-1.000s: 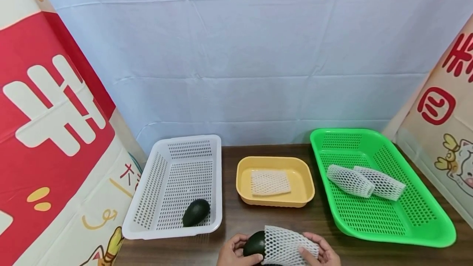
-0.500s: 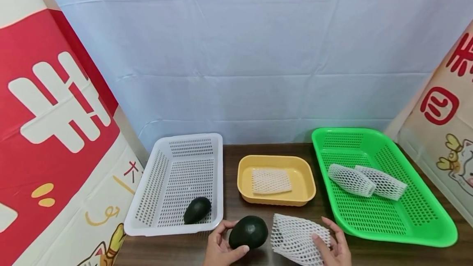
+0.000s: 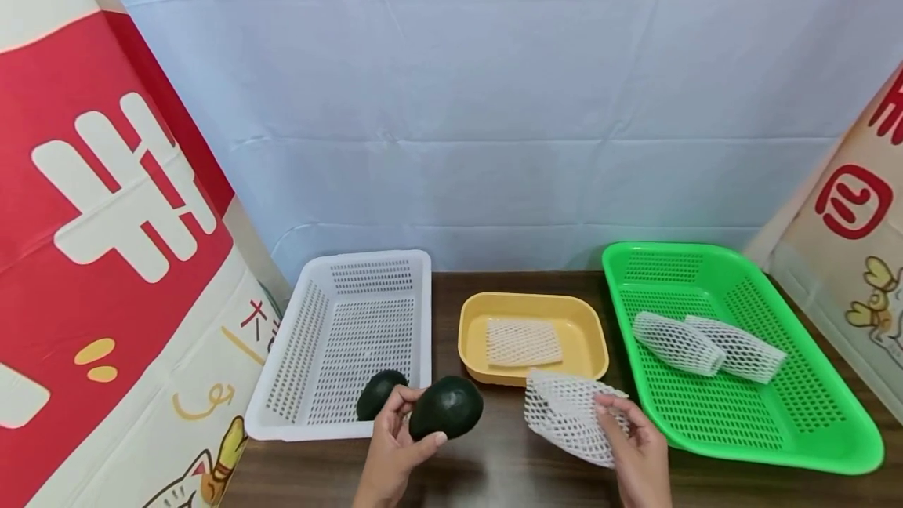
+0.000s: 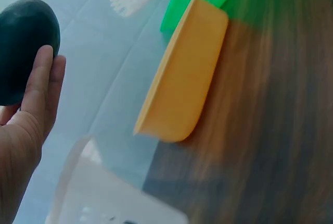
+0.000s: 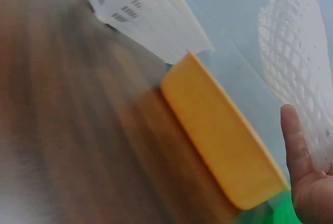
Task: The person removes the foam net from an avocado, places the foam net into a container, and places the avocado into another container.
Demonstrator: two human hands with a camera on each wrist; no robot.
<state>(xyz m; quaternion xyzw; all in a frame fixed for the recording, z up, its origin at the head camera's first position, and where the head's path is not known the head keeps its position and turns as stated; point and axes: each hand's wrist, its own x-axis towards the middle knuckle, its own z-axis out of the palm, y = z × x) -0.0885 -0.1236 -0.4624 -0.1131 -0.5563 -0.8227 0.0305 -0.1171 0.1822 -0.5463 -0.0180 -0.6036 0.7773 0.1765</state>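
My left hand (image 3: 397,445) grips a dark green avocado (image 3: 447,408) between thumb and fingers, in front of the white basket's near right corner. In the left wrist view the same avocado (image 4: 28,49) shows at the upper left, fingers along its side. A white foam net sleeve (image 3: 574,418) is pinched at its right end by my right hand (image 3: 635,445). The sleeve overlaps the yellow tray's front edge in the head view, and its left end gapes. In the right wrist view the foam net sleeve (image 5: 299,52) stands up from the thumb, with nothing seen inside it.
A white basket (image 3: 282,343) on the left holds another avocado (image 3: 379,392). The yellow tray (image 3: 483,371) in the middle has a flat foam net (image 3: 524,342) in it. Two net-wrapped pieces (image 3: 679,343) lie in the green basket (image 3: 839,429) on the right. A pale cloth (image 3: 494,100) hangs behind.
The avocado has come out of the foam net sleeve. My left hand has carried it up and left; my right hand has lifted the sleeve up and to the right.
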